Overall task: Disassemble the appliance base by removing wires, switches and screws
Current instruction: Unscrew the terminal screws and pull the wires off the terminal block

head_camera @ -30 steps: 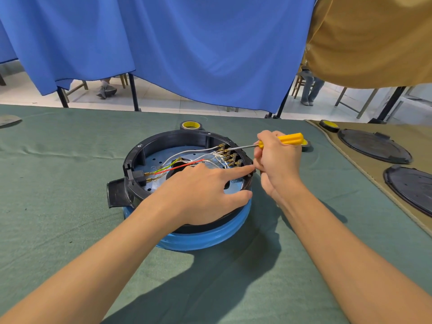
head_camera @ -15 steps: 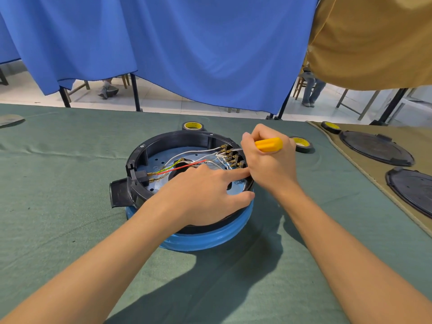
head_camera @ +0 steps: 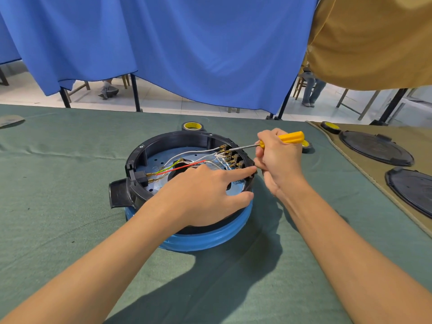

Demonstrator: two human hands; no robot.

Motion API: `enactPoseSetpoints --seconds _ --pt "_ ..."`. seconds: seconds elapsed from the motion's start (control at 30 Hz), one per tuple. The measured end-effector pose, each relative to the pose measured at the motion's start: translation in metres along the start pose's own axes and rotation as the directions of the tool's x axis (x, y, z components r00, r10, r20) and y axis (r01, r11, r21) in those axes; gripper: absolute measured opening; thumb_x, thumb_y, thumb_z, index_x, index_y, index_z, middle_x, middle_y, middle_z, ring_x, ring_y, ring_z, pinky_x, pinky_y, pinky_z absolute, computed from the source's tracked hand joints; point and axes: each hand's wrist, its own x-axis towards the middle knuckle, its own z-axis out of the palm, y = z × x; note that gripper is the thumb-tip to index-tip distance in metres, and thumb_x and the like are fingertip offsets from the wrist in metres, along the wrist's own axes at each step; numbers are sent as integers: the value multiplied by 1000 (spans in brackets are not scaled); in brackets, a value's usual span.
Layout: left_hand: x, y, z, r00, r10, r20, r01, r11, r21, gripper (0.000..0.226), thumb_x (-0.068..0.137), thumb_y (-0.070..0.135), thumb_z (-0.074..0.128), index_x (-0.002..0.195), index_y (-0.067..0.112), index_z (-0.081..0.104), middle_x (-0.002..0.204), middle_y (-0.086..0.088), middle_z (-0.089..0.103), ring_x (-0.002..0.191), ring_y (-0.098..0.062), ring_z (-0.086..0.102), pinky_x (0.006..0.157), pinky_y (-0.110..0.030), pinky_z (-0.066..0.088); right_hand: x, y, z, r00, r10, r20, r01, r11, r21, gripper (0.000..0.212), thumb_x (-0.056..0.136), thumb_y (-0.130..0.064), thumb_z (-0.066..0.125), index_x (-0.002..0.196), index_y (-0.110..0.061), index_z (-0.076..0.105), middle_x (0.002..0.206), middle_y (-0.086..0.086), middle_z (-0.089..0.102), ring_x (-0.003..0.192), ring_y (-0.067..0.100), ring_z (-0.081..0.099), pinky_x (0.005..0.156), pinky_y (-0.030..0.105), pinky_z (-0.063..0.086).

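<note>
A: Here we are at the base (head_camera: 187, 242), sitting in the middle of the table (head_camera: 58, 183), open side up, wires (head_camera: 187, 153) strung across its blue plate.
B: Left hand (head_camera: 205, 195) lies flat over the near rim, fingers spread and straight, forefinger reaching toward the terminals (head_camera: 231, 157), thumb on the edge. Bracing, holding nothing.
A: And the right hand (head_camera: 278, 160) is wrapped round the yellow screwdriver (head_camera: 291, 137), shaft slanting down to the far end of that terminal row.
B: Whether the tip sits in a screw or prises a connector, I can't tell from here.
A: The danger?
B: The slip. That shaft comes in at a low slant; if the tip rides out under pressure, it skids along the row toward that left forefinger, just beside it.
A: Wires too, I'd say.
B: Right, thin white leads bunch at the terminals. A jab could nick one or tear a tag off rather than free it cleanly.
A: And the base?
B: It rests on a rounded blue rim. Lift the left palm and a sideways push could rock or slide it on the table.
A: Nothing looks detached yet; early days, I'd judge.
</note>
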Motion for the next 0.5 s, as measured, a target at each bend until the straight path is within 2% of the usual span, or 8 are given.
enactPoseSetpoints --seconds 0.1,0.17,0.23,0.33,0.37,0.4,0.47,0.5 --pt "0 0 0 1000 2 0 -2 1000 -10 62 76 76 16 138 68 14 57 3 57 65 -10 52 62 -36 37 -4 3 -2 985 -169 21 170 968 -184 44 83 -4 56 44 -22 48 44 5 47 41 16 39 47 28 31" --pt "0 0 -1 1000 3 -2 -3 1000 -17 61 77 75 17 137 67 15 55 1 56 64 -9 53 59 -34 37 -4 5 -3 955 -291 60 295 908 -298 34 84 -7 57 51 -14 50 45 8 51 41 15 44 46 32 35" --pt "1 0 -1 1000 -1 -3 1 1000 -13 60 78 75 19 137 66 15 61 2 59 69 -14 56 61 -36 39 -5 4 -2 904 -405 134 423 806 -414 30 85 -12 57 57 -4 50 49 12 54 42 18 47 44 35 39" --pt "1 -1 0 1000 -5 -6 5 1000 1 56 83 74 24 138 63 19 69 3 63 68 -13 56 62 -34 42 -9 1 1 809 -519 275 581 636 -508 33 87 -15 56 57 -6 47 46 1 47 45 16 43 45 25 31" --pt "1 -1 1 1000 -6 -10 6 1000 3 55 84 73 25 139 63 20 71 3 64 68 -13 55 62 -33 42 -9 1 2 802 -523 289 590 617 -521 33 87 -14 56 56 -7 46 46 -1 44 45 14 41 46 23 29" --pt "1 -1 1 1000 -7 -14 7 1000 4 55 85 72 25 139 63 20 74 1 66 70 -14 56 63 -34 42 -7 1 2 821 -501 272 564 644 -516 33 86 -12 56 56 -7 45 46 1 43 45 12 38 48 24 28" --pt "1 -1 1 1000 -2 -19 2 1000 1 56 84 72 24 139 65 16 67 0 64 69 -13 57 65 -35 44 -2 -1 3 912 -371 175 410 810 -420 29 84 -8 55 57 -3 44 50 17 44 48 22 38 48 33 29" --pt "0 -1 1 1000 3 -19 -3 1000 -3 57 83 73 22 139 65 15 62 1 61 67 -11 56 65 -35 44 0 -2 3 950 -285 127 311 887 -341 28 83 -5 55 58 -2 43 52 20 42 48 22 37 48 35 29"
